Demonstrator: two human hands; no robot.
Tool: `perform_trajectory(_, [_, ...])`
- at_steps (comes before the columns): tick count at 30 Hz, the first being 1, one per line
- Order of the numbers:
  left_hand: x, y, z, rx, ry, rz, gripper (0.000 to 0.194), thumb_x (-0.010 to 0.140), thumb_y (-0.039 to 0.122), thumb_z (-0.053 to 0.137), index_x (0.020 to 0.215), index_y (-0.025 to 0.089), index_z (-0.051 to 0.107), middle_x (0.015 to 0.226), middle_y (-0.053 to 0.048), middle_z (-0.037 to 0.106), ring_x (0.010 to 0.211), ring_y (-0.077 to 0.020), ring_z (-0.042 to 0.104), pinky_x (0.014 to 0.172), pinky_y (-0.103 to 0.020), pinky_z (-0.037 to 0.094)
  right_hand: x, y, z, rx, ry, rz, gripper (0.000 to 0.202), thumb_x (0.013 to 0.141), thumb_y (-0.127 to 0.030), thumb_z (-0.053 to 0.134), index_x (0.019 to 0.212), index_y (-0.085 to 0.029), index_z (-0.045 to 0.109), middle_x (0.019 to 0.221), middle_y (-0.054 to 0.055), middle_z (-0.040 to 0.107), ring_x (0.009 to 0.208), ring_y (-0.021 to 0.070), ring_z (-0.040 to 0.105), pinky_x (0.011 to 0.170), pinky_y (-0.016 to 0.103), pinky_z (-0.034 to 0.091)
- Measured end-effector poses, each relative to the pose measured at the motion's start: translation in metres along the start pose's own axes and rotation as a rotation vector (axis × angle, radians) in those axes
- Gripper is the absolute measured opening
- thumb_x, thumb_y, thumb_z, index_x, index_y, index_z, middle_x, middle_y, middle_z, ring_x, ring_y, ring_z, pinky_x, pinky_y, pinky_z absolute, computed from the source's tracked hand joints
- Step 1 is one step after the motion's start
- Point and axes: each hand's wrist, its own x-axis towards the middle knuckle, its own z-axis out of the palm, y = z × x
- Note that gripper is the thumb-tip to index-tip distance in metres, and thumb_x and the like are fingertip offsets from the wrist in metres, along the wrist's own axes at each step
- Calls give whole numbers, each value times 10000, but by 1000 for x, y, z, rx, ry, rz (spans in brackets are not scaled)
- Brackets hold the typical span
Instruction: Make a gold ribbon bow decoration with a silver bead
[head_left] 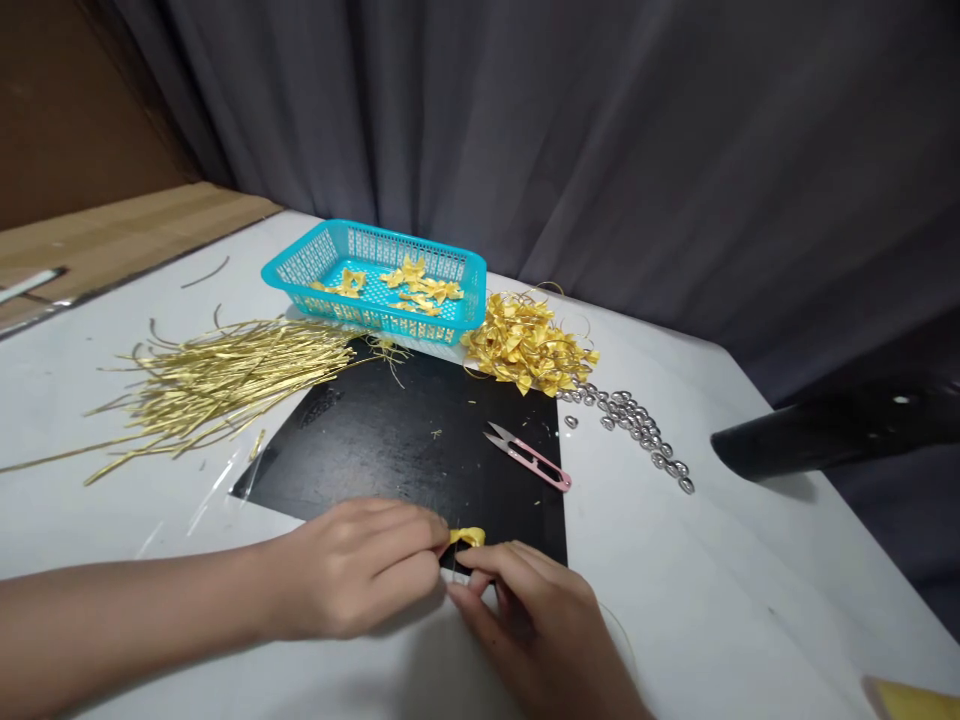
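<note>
My left hand (360, 568) is closed, its fingertips pinching a small looped yellow ribbon (470, 536) over the front edge of the black mat (375, 430). Close on its right, my right hand (540, 622) has thumb and forefinger drawn together beside the ribbon. A fine thread shows between the fingertips of both hands, and a thin strand (624, 632) curves out behind the right hand. What exactly lies in the right fingertips is too small to make out fully. Pink thread snips (529, 456) lie on the mat beyond the hands, blades pointing away to the left.
A turquoise basket (469, 322) with several yellow bows stands at the back. Gold cords (240, 375) lie left, a heap of yellow bows (529, 345) right of the basket, then silvery beads (634, 420). A black cylindrical object (817, 440) juts in at right.
</note>
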Motion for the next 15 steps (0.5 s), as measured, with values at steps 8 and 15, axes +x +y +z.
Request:
perform_trajectory(8, [-1, -1, -4, -164, 54, 72, 339, 947, 107, 310, 931, 161, 645, 1061, -138, 726, 1093, -190, 647, 935, -245, 531, 7, -5, -12, -87, 116, -22, 149, 903, -218, 575, 1052, -224, 575, 934, 42, 641, 694, 156, 622, 612, 226, 532])
perform_trajectory(15, [-7, -1, 4, -163, 104, 123, 303, 900, 110, 404, 1132, 99, 598, 1000, -154, 748, 1040, -192, 681, 883, -211, 569, 2, 8, -5, -13, 146, -219, 190, 980, -146, 481, 1076, -230, 622, 1000, 25, 692, 870, 121, 674, 831, 172, 529])
